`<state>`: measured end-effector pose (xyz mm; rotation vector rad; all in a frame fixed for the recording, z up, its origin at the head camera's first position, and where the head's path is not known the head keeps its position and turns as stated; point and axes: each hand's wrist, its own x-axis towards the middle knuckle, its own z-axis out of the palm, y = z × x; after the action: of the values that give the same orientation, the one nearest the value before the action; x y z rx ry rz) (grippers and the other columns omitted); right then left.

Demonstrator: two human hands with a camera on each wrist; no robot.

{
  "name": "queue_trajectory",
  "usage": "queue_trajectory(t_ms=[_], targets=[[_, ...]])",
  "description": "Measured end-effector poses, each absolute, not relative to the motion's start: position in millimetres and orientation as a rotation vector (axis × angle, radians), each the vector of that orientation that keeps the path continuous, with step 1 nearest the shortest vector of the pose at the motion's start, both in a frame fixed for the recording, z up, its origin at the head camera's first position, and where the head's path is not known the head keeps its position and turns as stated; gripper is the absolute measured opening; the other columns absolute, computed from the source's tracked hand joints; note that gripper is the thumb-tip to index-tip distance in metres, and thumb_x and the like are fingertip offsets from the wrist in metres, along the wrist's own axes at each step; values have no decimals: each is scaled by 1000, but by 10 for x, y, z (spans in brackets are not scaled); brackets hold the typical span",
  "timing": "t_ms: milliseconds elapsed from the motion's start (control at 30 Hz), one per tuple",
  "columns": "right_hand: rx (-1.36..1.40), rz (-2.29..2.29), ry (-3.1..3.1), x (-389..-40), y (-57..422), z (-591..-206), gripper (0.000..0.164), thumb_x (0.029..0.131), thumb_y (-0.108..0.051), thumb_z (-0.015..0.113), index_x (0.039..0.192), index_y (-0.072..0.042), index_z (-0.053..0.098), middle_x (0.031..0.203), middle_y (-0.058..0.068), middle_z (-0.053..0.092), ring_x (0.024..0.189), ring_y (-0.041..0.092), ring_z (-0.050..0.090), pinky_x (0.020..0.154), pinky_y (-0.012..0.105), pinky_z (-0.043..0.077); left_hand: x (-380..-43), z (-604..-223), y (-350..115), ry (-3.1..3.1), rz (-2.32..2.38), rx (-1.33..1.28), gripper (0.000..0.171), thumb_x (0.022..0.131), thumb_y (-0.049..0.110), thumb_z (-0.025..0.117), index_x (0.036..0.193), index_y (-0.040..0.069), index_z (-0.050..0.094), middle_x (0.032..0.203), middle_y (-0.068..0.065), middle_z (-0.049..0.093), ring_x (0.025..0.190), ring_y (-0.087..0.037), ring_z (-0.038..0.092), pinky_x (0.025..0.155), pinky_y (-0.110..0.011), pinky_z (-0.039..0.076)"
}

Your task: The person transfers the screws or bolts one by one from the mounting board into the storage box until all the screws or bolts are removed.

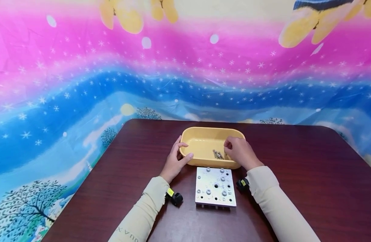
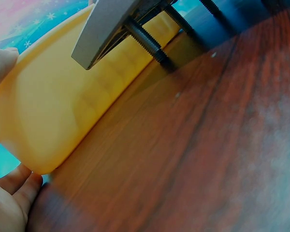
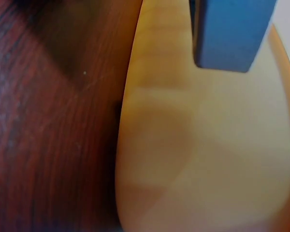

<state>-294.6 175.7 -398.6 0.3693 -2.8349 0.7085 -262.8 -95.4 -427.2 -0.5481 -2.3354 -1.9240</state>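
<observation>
A yellow oblong plastic bin (image 1: 209, 163) stands on the table, several metal screws (image 1: 218, 155) lying in its front right part. My left hand (image 1: 174, 159) holds the bin's left end, thumb over the front rim; fingers show at the bin's lower corner in the left wrist view. Over the right end reaches my right hand (image 1: 241, 151), its curled fingertips down inside beside the screws. I cannot tell whether a screw is between them. Just in front of the bin is a silver metal plate (image 1: 208, 183) with holes and several socket-head screws, their threaded shanks (image 2: 147, 41) sticking out underneath.
The dark reddish wooden table (image 1: 309, 174) carries everything. Behind it hangs a colourful printed cloth (image 1: 188, 77). Black wrist cameras sit on both wrists, the left camera (image 1: 175, 198) and the right camera (image 1: 242, 184) flanking the plate.
</observation>
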Motion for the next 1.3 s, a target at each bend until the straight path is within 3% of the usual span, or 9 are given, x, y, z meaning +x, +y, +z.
queue_trajectory(t_ms=[167,500,733,1033,1300], targets=[[355,699,-2869,-2949,1737,-3966,2,85,-11,65,85,-10,66,82,4,64,71,21,55,67,36,46,-2617,-4269,-962,-2336,-1926,-527,41,91,21,68,122,4,49,161,-5,13,135,-31,38,106,-45,37],[338,665,-2954,-2944,1713,-3933,7,87,-13,63,87,-12,71,89,4,67,76,22,56,72,39,48,-2616,-4270,-967,-2331,-1928,-542,50,91,21,68,127,-6,45,161,-5,13,135,-32,38,106,-45,37],[352,684,-2944,-2923,1718,-3938,14,87,-11,60,94,-9,72,91,5,67,75,21,56,71,38,48,-2610,-4276,-960,-2326,-1915,-527,41,90,20,69,122,2,49,161,-6,14,134,-31,40,105,-44,38],[368,688,-2920,-2910,1734,-3945,16,88,-11,59,97,-7,72,90,5,68,75,20,57,72,39,49,-2614,-4284,-948,-2326,-1926,-547,48,91,20,68,126,-4,46,161,-9,12,136,-31,38,107,-47,36],[421,730,-2895,-2922,1753,-3951,17,90,-11,60,101,-6,71,91,5,68,75,19,58,72,39,50,-2624,-4284,-954,-2331,-1931,-547,47,91,22,68,125,-2,47,161,-8,12,134,-32,40,106,-45,37]])
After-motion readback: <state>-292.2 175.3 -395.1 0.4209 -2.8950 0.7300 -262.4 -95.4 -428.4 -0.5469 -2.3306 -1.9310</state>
